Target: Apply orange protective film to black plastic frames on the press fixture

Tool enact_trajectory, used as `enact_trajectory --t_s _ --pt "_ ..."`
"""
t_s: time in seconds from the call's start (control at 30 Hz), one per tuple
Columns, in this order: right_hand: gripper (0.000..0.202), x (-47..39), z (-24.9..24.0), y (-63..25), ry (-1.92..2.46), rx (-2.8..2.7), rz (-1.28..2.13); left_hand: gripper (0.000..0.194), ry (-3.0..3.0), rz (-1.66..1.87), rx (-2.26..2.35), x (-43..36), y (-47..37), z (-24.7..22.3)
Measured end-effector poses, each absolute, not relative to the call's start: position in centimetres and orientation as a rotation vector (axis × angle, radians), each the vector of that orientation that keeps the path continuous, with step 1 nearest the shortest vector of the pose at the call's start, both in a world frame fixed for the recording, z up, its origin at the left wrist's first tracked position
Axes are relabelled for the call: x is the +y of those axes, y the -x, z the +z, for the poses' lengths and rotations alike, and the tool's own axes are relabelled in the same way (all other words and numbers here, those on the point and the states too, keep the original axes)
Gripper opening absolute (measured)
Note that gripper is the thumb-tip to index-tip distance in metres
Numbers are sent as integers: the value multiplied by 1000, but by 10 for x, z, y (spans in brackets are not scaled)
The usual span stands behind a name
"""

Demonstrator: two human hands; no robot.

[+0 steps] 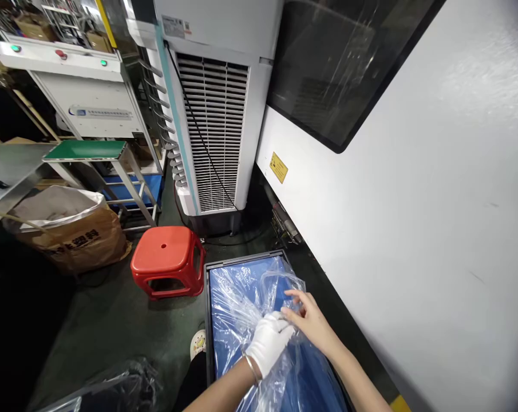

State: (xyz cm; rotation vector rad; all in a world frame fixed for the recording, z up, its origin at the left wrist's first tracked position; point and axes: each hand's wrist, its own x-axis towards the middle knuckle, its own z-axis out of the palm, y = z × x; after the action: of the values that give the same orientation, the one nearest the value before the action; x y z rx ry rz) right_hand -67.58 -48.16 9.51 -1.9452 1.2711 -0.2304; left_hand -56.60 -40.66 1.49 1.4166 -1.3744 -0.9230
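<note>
Left hand (269, 344), head view: white-gloved, closed on gathered clear plastic (235, 309), whose creases fan out from the grip.
Right hand (311, 323): bare, thumb and index finger parted, just beside the glove and over the plastic's far right part.
Clear plastic: spread across a blue surface (259, 270) inside a dark crate (207, 332), directly before the person.
Red stool (166, 252): on the floor, left of the crate.
White machine (396, 194): right of the crate.
</note>
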Motion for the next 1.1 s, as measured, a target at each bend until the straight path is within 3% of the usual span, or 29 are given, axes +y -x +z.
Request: enact_trajectory --t_s 0.33,0.47,0.63,0.77,0.87,1.0,1.1 --pt "42 -468 103 693 1910 1077 -26 18 -1436 -750 -1266 -371 559 32" --pt "55 -477 88 693 1866 1228 -207 19 -1444 -859 -1147 -365 556 38" --pt "64 -503 38 691 1721 1522 -379 21 -1741 -814 -1104 -342 563 -9" --pt "60 -514 -12 690 1498 1670 -412 21 -1943 -1051 -1276 -322 557 -57" --pt "67 -509 -28 690 1335 1684 -487 21 -1933 -1099 -1289 -315 545 -64" --pt "80 -486 2 705 1263 1528 -621 29 -1799 -1100 -1268 -324 529 -38" --pt "73 -462 42 718 1327 1412 -572 34 -1648 -1074 -1262 -349 525 -4"
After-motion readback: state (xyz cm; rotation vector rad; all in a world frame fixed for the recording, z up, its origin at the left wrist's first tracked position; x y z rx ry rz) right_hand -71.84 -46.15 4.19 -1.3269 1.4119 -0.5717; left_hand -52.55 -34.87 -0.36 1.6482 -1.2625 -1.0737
